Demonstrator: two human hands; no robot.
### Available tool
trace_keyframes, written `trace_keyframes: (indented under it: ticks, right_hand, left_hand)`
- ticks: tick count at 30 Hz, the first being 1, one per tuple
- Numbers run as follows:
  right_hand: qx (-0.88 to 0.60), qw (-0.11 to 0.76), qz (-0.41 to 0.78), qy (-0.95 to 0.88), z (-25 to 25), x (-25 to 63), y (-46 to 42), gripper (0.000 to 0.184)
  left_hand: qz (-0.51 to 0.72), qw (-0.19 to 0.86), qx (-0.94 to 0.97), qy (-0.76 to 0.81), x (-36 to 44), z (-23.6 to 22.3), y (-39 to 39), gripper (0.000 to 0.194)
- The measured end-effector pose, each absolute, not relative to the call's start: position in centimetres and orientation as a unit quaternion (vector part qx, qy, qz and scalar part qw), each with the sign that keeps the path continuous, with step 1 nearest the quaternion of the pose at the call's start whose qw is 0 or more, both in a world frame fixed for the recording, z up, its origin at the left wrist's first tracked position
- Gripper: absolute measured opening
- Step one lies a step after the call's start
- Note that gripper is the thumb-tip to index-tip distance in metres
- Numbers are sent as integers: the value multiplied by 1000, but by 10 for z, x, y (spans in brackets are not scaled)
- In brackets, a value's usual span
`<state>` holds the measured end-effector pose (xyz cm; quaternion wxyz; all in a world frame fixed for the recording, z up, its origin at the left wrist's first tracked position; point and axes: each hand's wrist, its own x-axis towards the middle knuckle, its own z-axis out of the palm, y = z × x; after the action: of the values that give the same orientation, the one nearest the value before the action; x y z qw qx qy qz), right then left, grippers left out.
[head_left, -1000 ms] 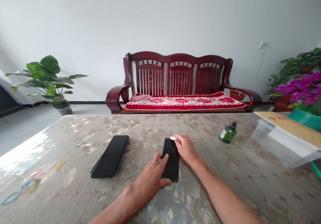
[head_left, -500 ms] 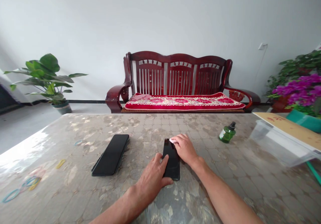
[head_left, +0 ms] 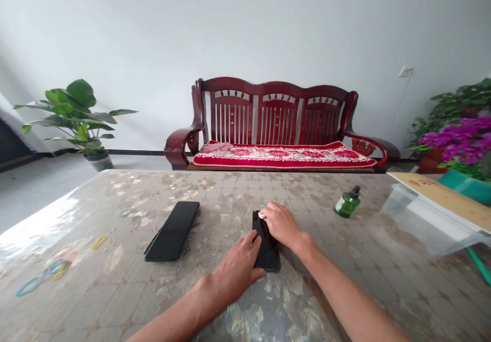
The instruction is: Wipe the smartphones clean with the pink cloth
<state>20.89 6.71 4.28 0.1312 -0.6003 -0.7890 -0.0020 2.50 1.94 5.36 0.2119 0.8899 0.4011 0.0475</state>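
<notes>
A black smartphone lies face up on the table in front of me. My left hand steadies it from the left, fingers on its edge and screen and the thumb by its near end. Pressed to the phone's far end is my right hand, its fingers closed on a small white wipe; most of the wipe is hidden under the fingers. To the left rests a larger black phone, dark side up, touched by neither hand. A green pump bottle stands upright to the right.
Coloured rubber bands are scattered at the left of the patterned table. On the right, a clear plastic box sits under a tan board. Beyond the table are a wooden bench and a potted plant.
My right hand with the wipe has shifted slightly across the far end of the smartphone. The view has moved a little; my left hand stays on the phone.
</notes>
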Motion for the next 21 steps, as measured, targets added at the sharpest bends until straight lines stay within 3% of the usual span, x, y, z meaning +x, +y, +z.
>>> trace_keyframes:
  ticks: [7, 13, 21]
  right_hand:
    - [-573, 131, 6, -809, 43, 208, 65, 25]
    - [-530, 154, 12, -834, 41, 206, 45, 23]
    - [-583, 145, -11, -799, 38, 196, 73, 26]
  left_hand:
    - [24, 187, 904, 384, 26, 59, 21, 54]
    - [19, 169, 911, 376, 24, 57, 23, 62]
    - [69, 183, 912, 360, 12, 42, 23, 61]
